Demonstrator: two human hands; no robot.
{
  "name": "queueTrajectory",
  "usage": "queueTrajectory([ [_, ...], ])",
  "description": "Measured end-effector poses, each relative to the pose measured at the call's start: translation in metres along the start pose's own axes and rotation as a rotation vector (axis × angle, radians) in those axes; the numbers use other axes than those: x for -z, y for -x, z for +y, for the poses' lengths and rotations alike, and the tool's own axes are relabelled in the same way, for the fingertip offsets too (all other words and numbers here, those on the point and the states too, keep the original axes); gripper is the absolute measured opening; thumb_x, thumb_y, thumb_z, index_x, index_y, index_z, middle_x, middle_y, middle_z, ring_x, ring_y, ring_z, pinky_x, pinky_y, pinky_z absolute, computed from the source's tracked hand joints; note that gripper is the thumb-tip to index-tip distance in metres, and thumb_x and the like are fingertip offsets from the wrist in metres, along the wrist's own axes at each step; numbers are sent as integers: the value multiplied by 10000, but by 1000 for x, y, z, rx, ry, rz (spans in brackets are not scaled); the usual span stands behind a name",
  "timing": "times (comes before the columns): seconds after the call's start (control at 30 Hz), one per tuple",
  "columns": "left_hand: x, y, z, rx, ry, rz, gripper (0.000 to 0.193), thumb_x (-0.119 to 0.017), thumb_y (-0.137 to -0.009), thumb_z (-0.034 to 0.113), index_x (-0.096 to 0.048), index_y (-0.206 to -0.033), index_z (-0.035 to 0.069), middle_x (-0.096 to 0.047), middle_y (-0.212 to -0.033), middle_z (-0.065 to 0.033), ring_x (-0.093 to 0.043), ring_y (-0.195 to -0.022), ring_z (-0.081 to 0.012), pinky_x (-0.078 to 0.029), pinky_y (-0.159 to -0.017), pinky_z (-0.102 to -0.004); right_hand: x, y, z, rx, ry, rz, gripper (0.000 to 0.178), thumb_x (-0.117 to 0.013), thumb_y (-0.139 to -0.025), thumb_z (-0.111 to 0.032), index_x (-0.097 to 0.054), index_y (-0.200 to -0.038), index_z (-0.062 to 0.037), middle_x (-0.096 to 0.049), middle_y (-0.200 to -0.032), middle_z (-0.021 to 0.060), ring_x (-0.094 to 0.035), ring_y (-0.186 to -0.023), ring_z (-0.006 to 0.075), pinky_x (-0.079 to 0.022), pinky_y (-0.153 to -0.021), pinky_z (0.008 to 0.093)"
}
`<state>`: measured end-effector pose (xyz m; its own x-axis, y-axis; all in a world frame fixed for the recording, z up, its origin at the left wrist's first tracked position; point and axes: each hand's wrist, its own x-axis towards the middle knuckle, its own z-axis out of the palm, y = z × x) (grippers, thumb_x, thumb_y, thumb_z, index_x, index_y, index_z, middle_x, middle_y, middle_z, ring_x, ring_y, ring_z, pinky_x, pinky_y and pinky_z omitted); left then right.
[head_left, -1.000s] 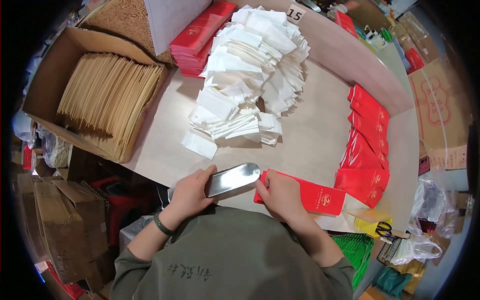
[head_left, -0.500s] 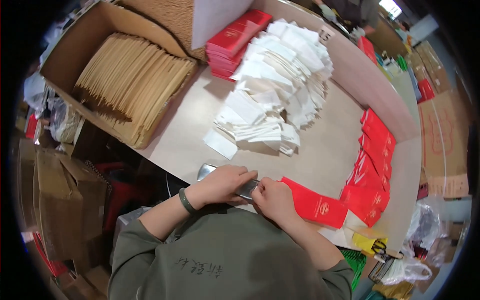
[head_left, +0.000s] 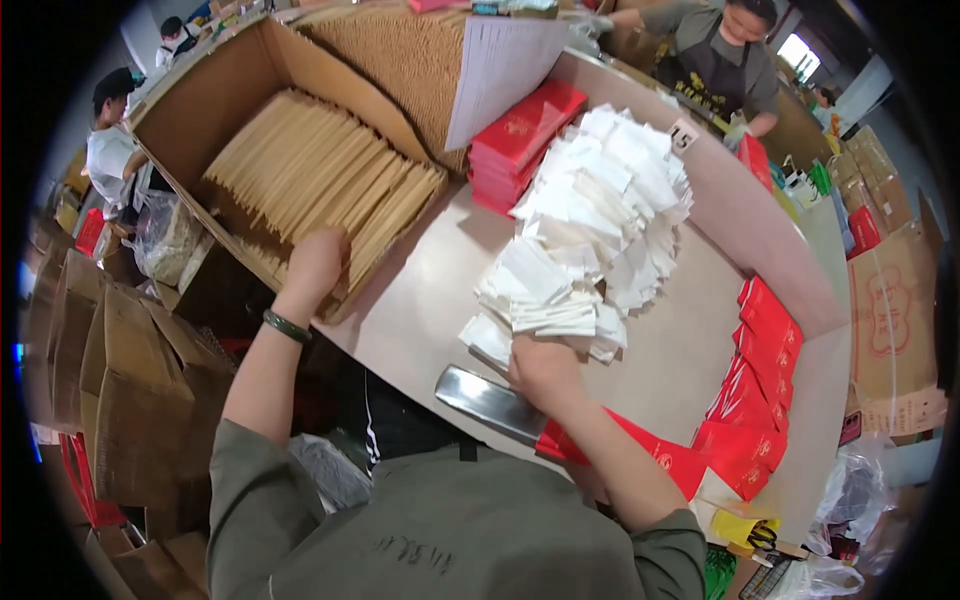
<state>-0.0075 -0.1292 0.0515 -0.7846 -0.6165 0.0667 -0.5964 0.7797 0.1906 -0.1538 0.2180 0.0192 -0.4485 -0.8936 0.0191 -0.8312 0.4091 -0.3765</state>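
My left hand (head_left: 318,262) reaches into the near corner of a cardboard box (head_left: 195,205) packed with slim tan sticks (head_left: 300,165). Its fingers curl in among the sticks, and their tips are hidden. My right hand (head_left: 548,375) is closed at the near edge of a heap of small white folded packets (head_left: 590,200), its fingertips against a packet (head_left: 553,318). Below it, by the table's front edge, lies a shiny metal trough (head_left: 485,400). A red paper sleeve (head_left: 565,443) meets the trough's right end, partly under my right forearm.
A stack of red sleeves (head_left: 520,140) stands behind the packets. Filled red sleeves (head_left: 765,350) overlap along the right side of the table. A low partition (head_left: 740,190) borders the far side. A co-worker (head_left: 720,70) stands beyond it. Opened cartons (head_left: 140,370) are at left.
Both hands have left the metal trough. My left hand has moved up and left into the box; my right has moved to the white packets. The view has shifted, showing more of the far side.
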Motion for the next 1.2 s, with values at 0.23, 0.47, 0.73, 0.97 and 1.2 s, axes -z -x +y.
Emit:
queueTrajectory([
  [0.23,6,8,-9,-45,184,574,197,-515,-994,117,-574,-1143,2,-660,-978,-173,-643,-898,-330,-508,-777,-397,54,58,-21,32,124,-418,129,-638,-850,-150,-590,-788,-47,-658,-753,146,-652,-715,357,-516,-631,453],
  [0.47,-73,137,89,44,1076,107,183,-503,-1038,152,-596,-1111,12,-537,-860,6,-500,-776,-89,-423,-715,-239,54,99,-14,-29,-209,69,266,-765,-786,-191,-618,-926,-20,-646,-994,142,-617,-931,325,-511,-796,433],
  [0.73,-15,118,80,-140,1012,-809,107,-668,-922,58,-695,-993,-16,-659,-858,-17,-583,-790,-102,-478,-731,-249,41,117,2,68,-163,23,344,-794,-759,-194,-590,-944,12,-527,-1312,245,-502,-1220,407,-424,-1027,509],
  [0.97,-38,138,198,-494,784,-491,160,-746,-845,145,-664,-896,17,-669,-828,-128,-644,-764,-278,-506,-690,-345,30,107,3,141,-205,139,364,-789,-742,-183,-600,-991,3,-583,-1221,223,-569,-1105,389,-472,-936,460],
  [1.2,-72,153,180,40,938,-257,174,-754,-804,82,-668,-927,-6,-676,-789,-134,-676,-728,-235,-549,-693,-341,-3,109,7,116,-124,232,420,-777,-697,-199,-582,-1006,8,-593,-1145,215,-584,-1053,370,-482,-904,452],
])
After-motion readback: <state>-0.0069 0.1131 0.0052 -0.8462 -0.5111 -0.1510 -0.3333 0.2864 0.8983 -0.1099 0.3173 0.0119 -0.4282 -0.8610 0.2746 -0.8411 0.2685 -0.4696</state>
